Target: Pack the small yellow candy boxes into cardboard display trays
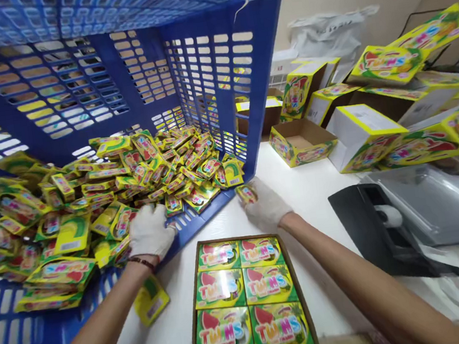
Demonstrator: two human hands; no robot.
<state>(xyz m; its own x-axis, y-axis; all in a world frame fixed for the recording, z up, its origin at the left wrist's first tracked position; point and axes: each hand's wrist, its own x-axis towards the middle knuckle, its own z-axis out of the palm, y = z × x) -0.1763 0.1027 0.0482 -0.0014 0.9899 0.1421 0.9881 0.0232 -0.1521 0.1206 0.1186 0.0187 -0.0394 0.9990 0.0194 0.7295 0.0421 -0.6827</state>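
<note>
My left hand [149, 232], in a white glove, is at the front edge of the blue crate [207, 5], against a heap of small yellow-green candy boxes [108, 182]. Its fingers are curled, and whatever they grip is hidden. My right hand [264, 204], also gloved, is closed on a small candy box [246, 194] just outside the crate's right front corner. Below and between both hands, an open display carton [313, 330] holds several "Twins" boxes [223, 288] face up in two columns.
One loose candy box [151, 299] lies on the white table [326, 300] below my left wrist. At the right are a black tape dispenser [382, 225] and clear plastic sheets [441, 206]. An open carton [302, 141] and stacked cartons [366, 134] stand behind.
</note>
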